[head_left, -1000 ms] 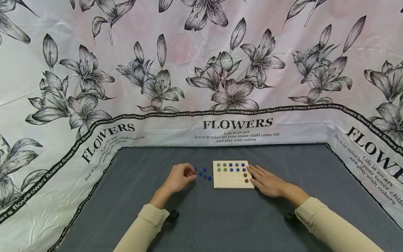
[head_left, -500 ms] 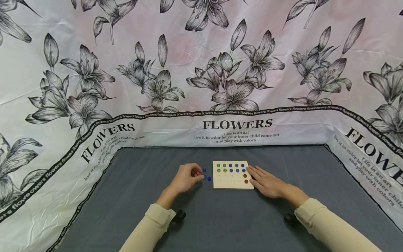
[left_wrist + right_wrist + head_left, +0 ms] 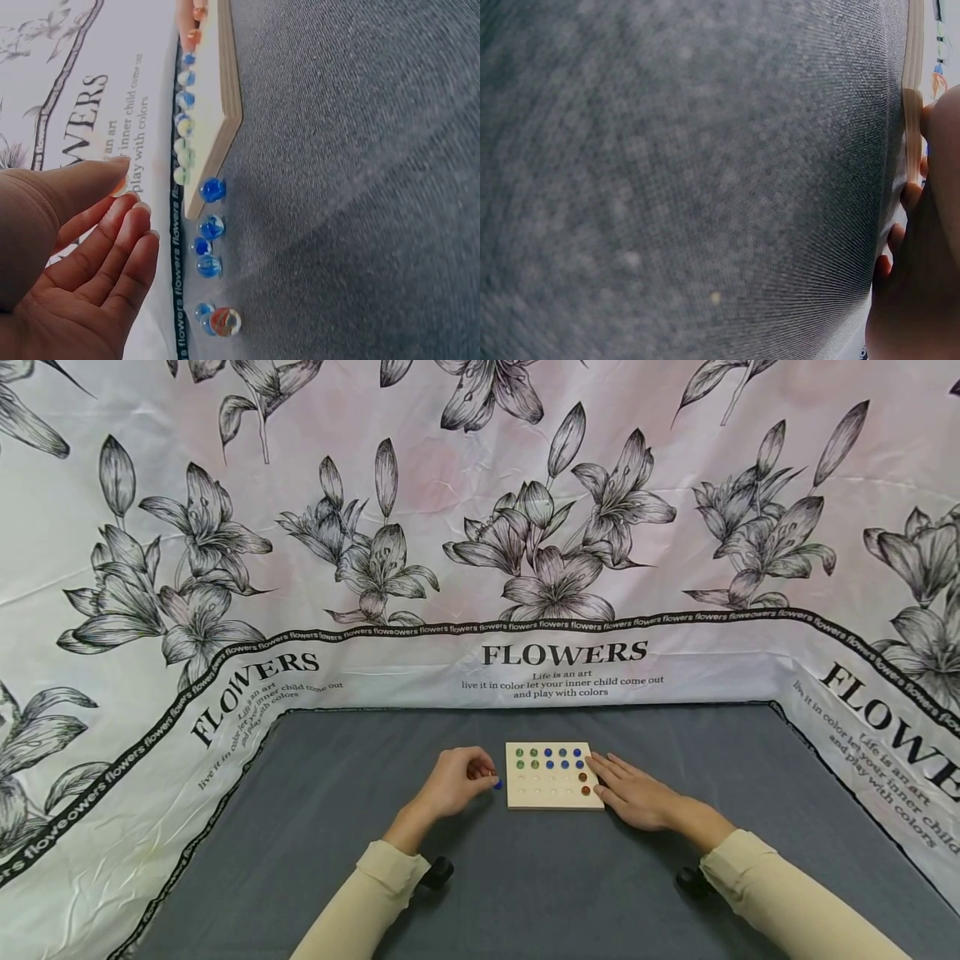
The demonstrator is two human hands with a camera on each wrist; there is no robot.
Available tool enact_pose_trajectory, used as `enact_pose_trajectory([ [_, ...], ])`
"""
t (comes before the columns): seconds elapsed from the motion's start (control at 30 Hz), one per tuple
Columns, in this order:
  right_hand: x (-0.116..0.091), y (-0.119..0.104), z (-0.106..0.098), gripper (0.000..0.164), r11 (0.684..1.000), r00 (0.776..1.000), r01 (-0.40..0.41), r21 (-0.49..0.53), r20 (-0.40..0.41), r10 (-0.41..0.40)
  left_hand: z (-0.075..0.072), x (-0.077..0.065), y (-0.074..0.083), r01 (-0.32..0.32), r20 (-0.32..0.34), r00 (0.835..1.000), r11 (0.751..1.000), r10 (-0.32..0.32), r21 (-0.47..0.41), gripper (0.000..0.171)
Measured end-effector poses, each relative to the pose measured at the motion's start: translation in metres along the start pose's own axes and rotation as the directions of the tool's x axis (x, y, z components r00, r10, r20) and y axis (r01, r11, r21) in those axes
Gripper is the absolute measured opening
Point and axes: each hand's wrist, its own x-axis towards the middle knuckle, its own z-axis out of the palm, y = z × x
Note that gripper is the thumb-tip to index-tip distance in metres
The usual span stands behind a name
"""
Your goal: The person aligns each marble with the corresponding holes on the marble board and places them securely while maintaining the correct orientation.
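Observation:
My left hand (image 3: 452, 783) hovers just left of a pale wooden board (image 3: 540, 804); in the left wrist view its thumb and forefinger pinch an orange marble (image 3: 120, 187), mostly covered by the thumb. Below that hand several loose blue marbles (image 3: 212, 189) lie on the cloth, with a red marble (image 3: 226, 322) among the nearer ones. Green marbles (image 3: 520, 752) and blue marbles (image 3: 548, 752) fill the board's two far rows. Two red-brown marbles (image 3: 585, 791) sit in its right column. My right hand (image 3: 637, 795) lies flat with its fingertips on the board's right edge.
Dark grey cloth (image 3: 540, 885) covers the table. A white curtain printed with flowers (image 3: 555, 527) hangs along the back and sides. Shallow hollows (image 3: 537, 791) without marbles show in the board's two near rows.
My left hand has moved right over the loose blue marbles, towards the board, hiding most of them from the head view. The right hand and the board have stayed in place.

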Motion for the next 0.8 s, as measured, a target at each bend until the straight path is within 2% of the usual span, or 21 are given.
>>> enact_pose_trajectory([
  [0.3,0.004,0.002,0.002,0.06,1.0,0.999,-0.028,-0.003,0.017,0.028,0.008,0.006,0.003,-0.007,0.003,1.0,1.0,0.007,-0.005,0.006],
  [0.57,0.001,0.003,0.0,0.062,1.0,1.0,0.008,0.001,-0.016,-0.008,0.017,0.011,0.006,-0.021,0.034,0.999,1.0,0.022,-0.022,0.005],
  [0.8,0.004,0.005,0.003,0.061,1.0,1.0,-0.027,-0.01,0.015,0.027,0.025,0.013,0.008,-0.032,0.066,0.997,0.999,0.033,-0.025,0.006],
])
